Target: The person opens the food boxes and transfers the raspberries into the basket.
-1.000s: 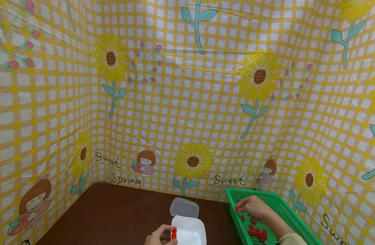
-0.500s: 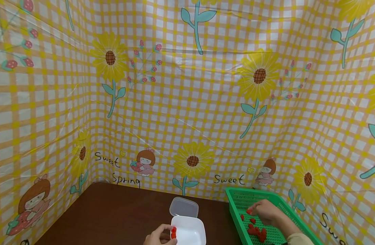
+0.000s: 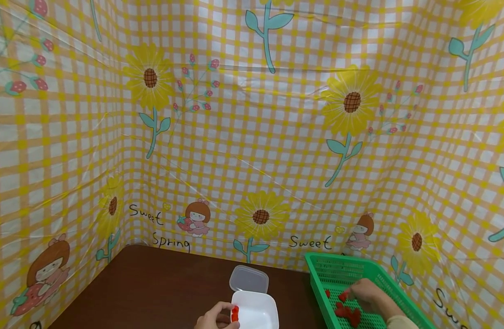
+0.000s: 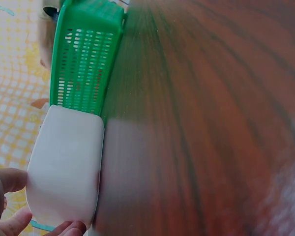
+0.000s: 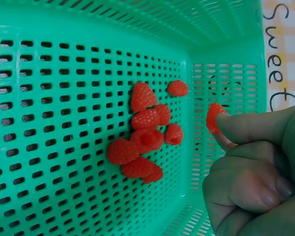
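Observation:
My right hand [image 5: 260, 172] pinches a raspberry [image 5: 215, 118] between thumb and forefinger, held above the floor of the green basket [image 3: 318, 285]. Under it, several more raspberries [image 5: 145, 140] lie loosely clustered on the slotted floor. My left hand [image 3: 215, 316] holds a white plastic container [image 3: 258, 310] by its left side, with the fingertips against its wall in the left wrist view. A few red raspberries [image 3: 234, 314] show along the container's inner left edge, close to those fingers; the rest of its visible inside is white.
A translucent lid [image 3: 249, 279] lies on the dark brown table [image 3: 169, 283] just behind the container. Checked sunflower sheeting [image 3: 252, 151] walls in the table at the back and both sides. The basket's raised rim stands to the container's right.
My right hand has moved rightward and toward me over the basket, keeping hold of the raspberry. The left hand and the container stay almost where they were.

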A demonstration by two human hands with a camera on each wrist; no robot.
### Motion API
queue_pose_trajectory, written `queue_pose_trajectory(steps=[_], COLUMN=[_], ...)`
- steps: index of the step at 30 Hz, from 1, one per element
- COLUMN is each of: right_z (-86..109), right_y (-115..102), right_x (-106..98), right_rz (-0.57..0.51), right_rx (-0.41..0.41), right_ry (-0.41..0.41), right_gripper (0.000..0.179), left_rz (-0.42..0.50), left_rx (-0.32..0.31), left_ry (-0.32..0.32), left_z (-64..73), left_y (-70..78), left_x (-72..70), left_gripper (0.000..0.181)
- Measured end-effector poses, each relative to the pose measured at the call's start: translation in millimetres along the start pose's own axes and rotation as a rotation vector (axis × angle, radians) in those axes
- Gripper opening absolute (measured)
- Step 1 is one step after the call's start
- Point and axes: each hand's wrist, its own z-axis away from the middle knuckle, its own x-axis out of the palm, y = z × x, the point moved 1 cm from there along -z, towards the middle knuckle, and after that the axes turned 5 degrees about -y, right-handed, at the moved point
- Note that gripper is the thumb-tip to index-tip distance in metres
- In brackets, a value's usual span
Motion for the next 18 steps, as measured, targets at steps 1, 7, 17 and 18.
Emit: queue_pose_trajectory(steps=[1, 7, 17, 18], right_z=[-1.2, -6.7, -24.7, -26.3], right_y=[1, 6, 27, 29], right_x=[0, -2, -6, -7], right_rz=[-0.001, 0.035, 0.079, 0.094], right_rx=[0.010, 0.041, 0.080, 0.069], right_ry=[0.001, -0.017, -0.015, -0.021], right_gripper=[0.020, 0.009, 0.014, 0.013], left_rz=[0.001, 0.001, -0.007, -0.006], left_rx=[-0.001, 0.017, 0.025, 0.025], left_ry=[0.002, 0.005, 0.017, 0.017], left_z=[-0.1, 0.1, -1.7, -2.0], left_y=[0.1, 0.3, -3.0, -3.1], left_x=[0.1, 0.4, 1.9, 1.9], left_gripper=[0.044, 0.043, 0.042, 0.042])
